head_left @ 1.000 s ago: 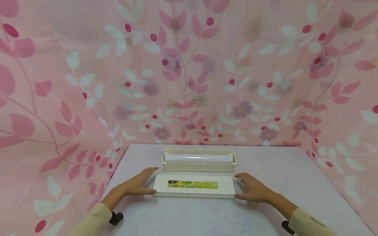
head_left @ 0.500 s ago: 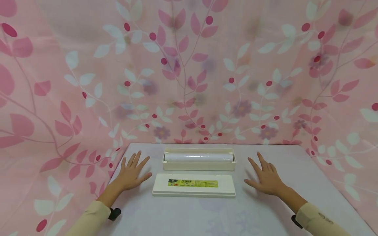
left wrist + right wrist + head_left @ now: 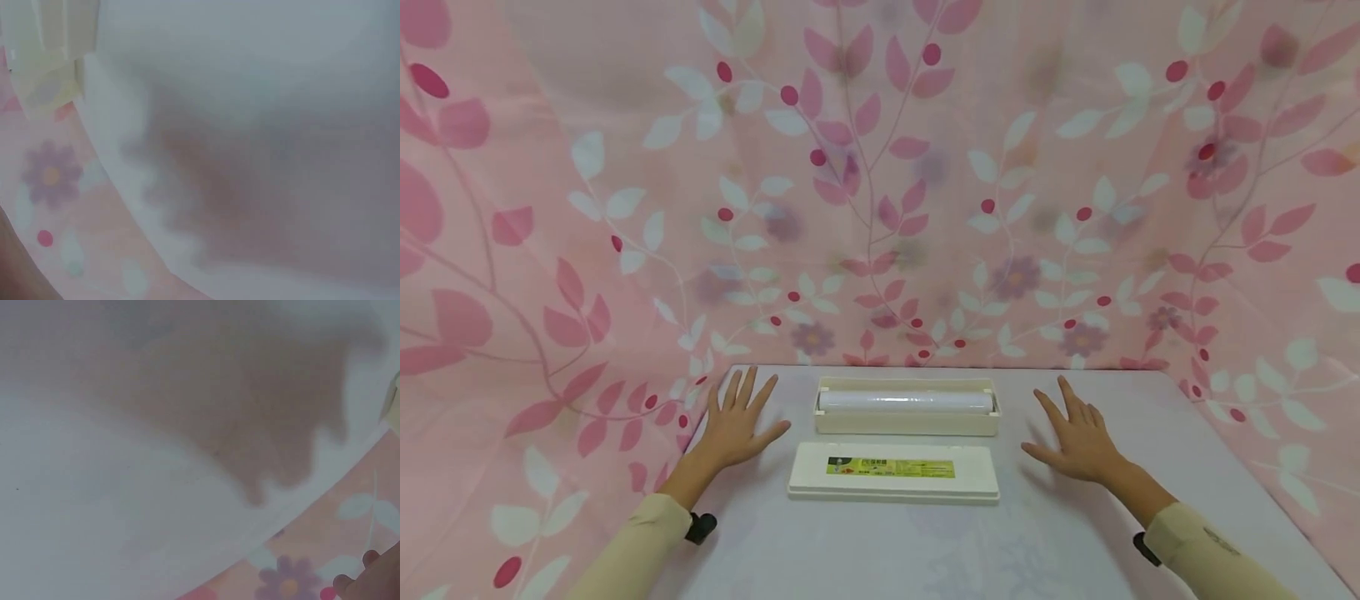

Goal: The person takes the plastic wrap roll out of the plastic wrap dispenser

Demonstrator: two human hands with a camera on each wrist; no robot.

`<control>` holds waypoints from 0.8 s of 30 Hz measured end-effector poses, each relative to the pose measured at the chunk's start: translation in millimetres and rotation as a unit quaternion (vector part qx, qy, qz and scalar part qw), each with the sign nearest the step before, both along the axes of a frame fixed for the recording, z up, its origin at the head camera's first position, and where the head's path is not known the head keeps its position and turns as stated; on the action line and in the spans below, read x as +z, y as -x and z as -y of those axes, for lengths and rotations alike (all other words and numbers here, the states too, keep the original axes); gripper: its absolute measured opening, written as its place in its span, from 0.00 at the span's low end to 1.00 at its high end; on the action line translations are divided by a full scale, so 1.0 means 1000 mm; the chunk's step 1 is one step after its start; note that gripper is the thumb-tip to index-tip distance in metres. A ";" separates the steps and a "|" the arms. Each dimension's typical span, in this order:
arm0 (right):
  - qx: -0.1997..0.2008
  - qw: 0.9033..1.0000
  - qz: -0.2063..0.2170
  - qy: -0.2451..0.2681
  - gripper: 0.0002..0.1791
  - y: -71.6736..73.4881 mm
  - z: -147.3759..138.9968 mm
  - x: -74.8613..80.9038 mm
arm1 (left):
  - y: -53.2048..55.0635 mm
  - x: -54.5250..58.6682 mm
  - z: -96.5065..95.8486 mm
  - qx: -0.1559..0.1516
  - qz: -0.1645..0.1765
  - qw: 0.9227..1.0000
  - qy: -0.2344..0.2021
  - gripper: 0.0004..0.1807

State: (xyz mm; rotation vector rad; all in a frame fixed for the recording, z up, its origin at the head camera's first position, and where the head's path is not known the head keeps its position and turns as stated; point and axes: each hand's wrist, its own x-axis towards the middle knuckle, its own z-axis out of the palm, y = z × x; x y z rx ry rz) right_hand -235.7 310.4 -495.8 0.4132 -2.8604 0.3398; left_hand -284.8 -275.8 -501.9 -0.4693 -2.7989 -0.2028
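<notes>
A cream box holding a roll of plastic wrap sits uncovered toward the back of the table. Its white lid, bearing a yellow-green label, lies flat just in front. My left hand is to the left of both, fingers spread, touching neither. On the other side, my right hand has its fingers fanned out, apart from the lid and box. In the right wrist view only some fingers show at the lower right corner. The left wrist view catches a cream plastic corner.
The table is covered by a pale cloth, with hand shadows falling on it. A pink curtain with leaves and flowers hangs close behind the table and along its sides. Both forearms wear beige sleeves and black wrist cameras.
Both hands have left the lid's two ends, moved outward and farther forward, and spread their fingers. The lid and the box stay where they were.
</notes>
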 end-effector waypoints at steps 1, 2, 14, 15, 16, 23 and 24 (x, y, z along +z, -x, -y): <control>0.004 1.000 0.001 -0.002 0.50 0.002 0.001 0.001 | 0.002 0.001 -0.001 -0.001 0.003 1.000 -0.005 0.49; 0.007 1.000 -0.002 -0.005 0.50 0.003 0.002 0.002 | 0.003 0.002 -0.002 -0.001 0.007 1.000 -0.005 0.49; 0.013 1.000 0.009 0.009 0.50 0.026 0.015 0.014 | 0.020 0.006 -0.015 -0.012 0.045 0.999 -0.013 0.49; 0.014 1.000 0.008 0.008 0.50 0.027 0.017 0.015 | 0.022 0.007 -0.017 -0.014 0.049 0.999 -0.016 0.49; 0.015 1.000 0.007 0.009 0.49 0.028 0.019 0.015 | 0.024 0.007 -0.019 -0.017 0.050 0.998 -0.022 0.49; 0.062 0.998 -0.021 0.016 0.43 0.034 0.033 0.017 | 0.032 0.004 -0.034 -0.038 0.046 0.997 -0.057 0.49; 0.069 0.997 -0.027 0.021 0.43 0.036 0.035 0.019 | 0.034 0.003 -0.037 -0.043 0.050 0.996 -0.056 0.49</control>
